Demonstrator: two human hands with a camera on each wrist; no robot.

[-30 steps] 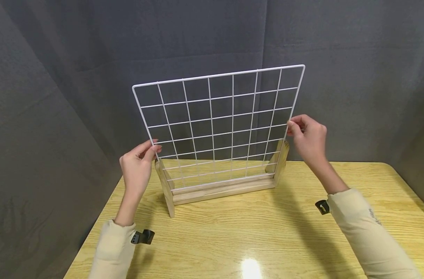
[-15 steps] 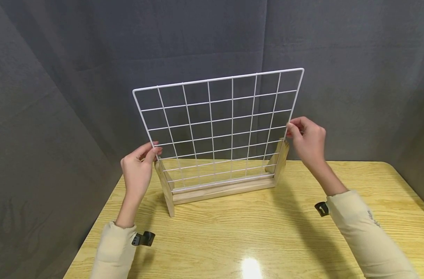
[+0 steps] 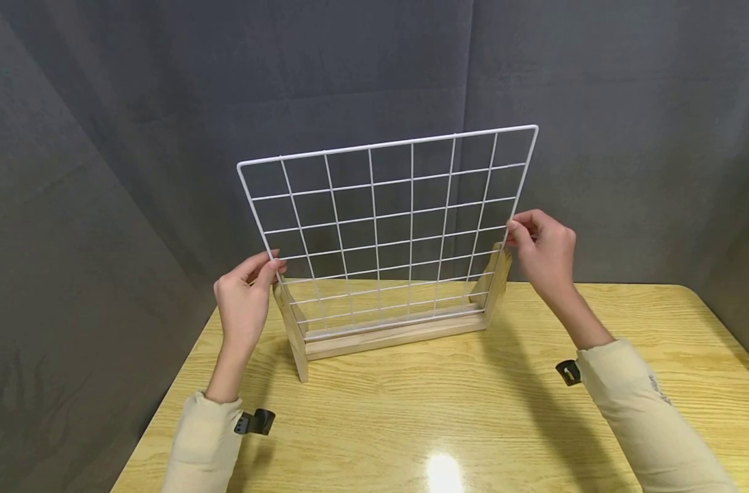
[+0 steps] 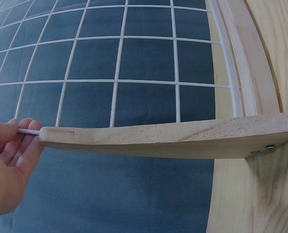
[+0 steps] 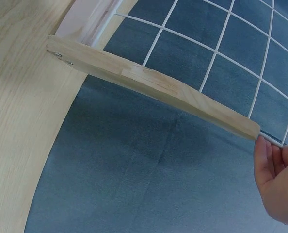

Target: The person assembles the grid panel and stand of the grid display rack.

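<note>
One white wire grid panel point(image 3: 387, 229) stands mid-frame, its lower edge in a wooden stand point(image 3: 389, 329) on a yellow table point(image 3: 473, 411); it looks light, stiff, thin-wired and probably slippery, best held by its side wires; left hand point(image 3: 245, 301) and right hand point(image 3: 543, 250) pinch those edges just above the stand's uprights.

You get even, fairly bright light from overhead: a white glare spot sits on the glossy table point(image 3: 443, 472) near the front edge, and soft shadows fall from both forearms and from the wooden stand point(image 3: 387, 332). The dark curtain point(image 3: 165, 103) stays dim but readable. Your head view is sharp. Both wrist views bend straight lines strongly at the edges, and the near fingers point(image 4: 23, 145) look slightly soft.
</note>
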